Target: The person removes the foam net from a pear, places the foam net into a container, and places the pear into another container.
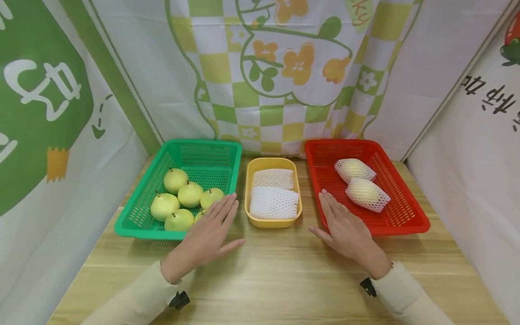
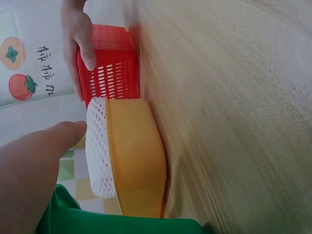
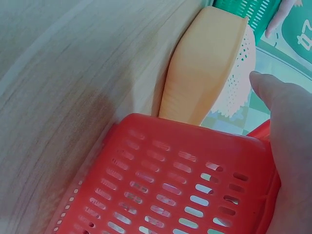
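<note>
My left hand (image 1: pixel 209 234) is held flat with straight fingers over the near right corner of the green basket (image 1: pixel 147 234), thumb out to the side. Several yellow-green pears (image 1: pixel 164 206) lie in that basket, some partly hidden by the hand. On the other side, my right hand (image 1: pixel 345 230) stretches straight fingers over the near left edge of the red basket (image 1: pixel 400 230). Two pears in white foam net sleeves (image 1: pixel 367 195) rest inside the red basket. Between the hands stands a yellow tub (image 1: pixel 273 223) with white foam net sleeves (image 1: pixel 274 203) lying flat in it. Neither hand holds anything.
All three containers stand on a wooden table (image 1: pixel 276 280). A checked, flowered cloth (image 1: pixel 280 113) hangs right behind them. Printed white panels close off the left and right sides.
</note>
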Demonstrator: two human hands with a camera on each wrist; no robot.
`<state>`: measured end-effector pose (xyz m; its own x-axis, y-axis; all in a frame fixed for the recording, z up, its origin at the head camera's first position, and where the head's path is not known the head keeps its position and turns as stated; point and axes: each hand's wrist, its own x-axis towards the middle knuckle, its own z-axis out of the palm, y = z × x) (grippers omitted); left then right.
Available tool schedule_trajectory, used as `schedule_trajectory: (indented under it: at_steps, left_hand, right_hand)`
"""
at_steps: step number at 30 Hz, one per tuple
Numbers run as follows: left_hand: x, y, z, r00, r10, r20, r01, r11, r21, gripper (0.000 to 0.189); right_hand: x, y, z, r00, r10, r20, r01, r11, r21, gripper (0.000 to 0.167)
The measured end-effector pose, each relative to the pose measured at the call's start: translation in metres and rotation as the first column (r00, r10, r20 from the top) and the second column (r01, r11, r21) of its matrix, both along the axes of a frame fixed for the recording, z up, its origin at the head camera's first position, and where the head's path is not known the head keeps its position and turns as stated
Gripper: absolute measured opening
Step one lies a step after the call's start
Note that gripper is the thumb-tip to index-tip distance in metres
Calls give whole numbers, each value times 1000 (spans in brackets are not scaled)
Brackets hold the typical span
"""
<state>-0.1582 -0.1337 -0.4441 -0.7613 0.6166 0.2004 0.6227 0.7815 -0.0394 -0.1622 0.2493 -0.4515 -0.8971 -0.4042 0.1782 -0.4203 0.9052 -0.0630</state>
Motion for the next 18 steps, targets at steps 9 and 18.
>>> schedule_trajectory:
  at_steps: [9,18]
  left_hand:
    - [2,0,-1,1000,9,-13,-9,1000,-6,96]
    - [0,0,-2,1000,11,-16,-11,1000,-7,96]
  right_hand:
    - [-1,4,8,993,22,115,-15,998,-62,101]
    - [-10,27,40,978,-15,207,38,993,-108,102]
